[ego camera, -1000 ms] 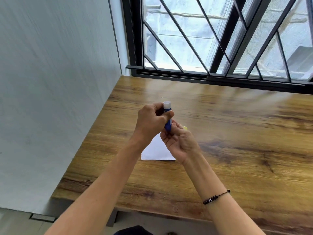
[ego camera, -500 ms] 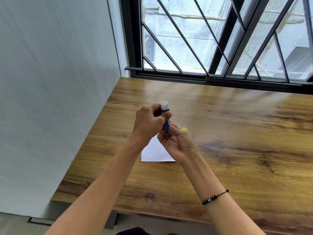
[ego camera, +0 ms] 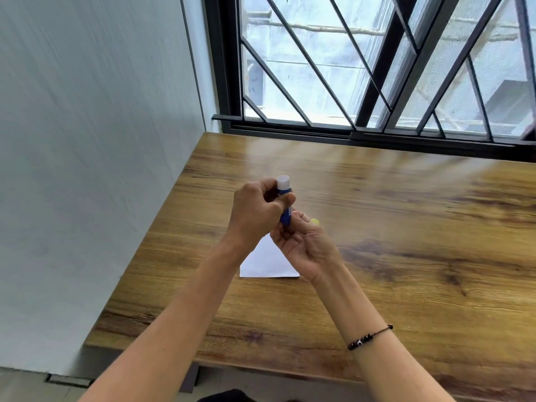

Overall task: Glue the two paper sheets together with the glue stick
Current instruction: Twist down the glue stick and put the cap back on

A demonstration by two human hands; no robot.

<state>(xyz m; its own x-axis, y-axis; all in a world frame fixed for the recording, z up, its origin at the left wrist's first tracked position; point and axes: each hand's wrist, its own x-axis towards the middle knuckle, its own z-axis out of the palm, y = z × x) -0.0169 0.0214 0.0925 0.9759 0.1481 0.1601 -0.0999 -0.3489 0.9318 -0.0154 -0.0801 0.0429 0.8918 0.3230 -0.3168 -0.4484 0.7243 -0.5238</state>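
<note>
I see the left hand (ego camera: 258, 210) closed around the glue stick (ego camera: 285, 198), axis near upright; right hand (ego camera: 304, 245) pinches its base. The paper (ego camera: 266, 264) lies directly below, nearer the tabletop's left edge.

The glue stick (ego camera: 285, 203) has a blue body and a white tip, and a small yellow cap (ego camera: 315, 221) shows beside it. The paper (ego camera: 266, 262) is plain white on a bench (ego camera: 406, 227) of warm brown woodgrain with darker streaks. A bracelet (ego camera: 369, 338) of dark beads circles the right wrist, and the window grille (ego camera: 377, 68) is black against a pale grey wall (ego camera: 87, 140).
</note>
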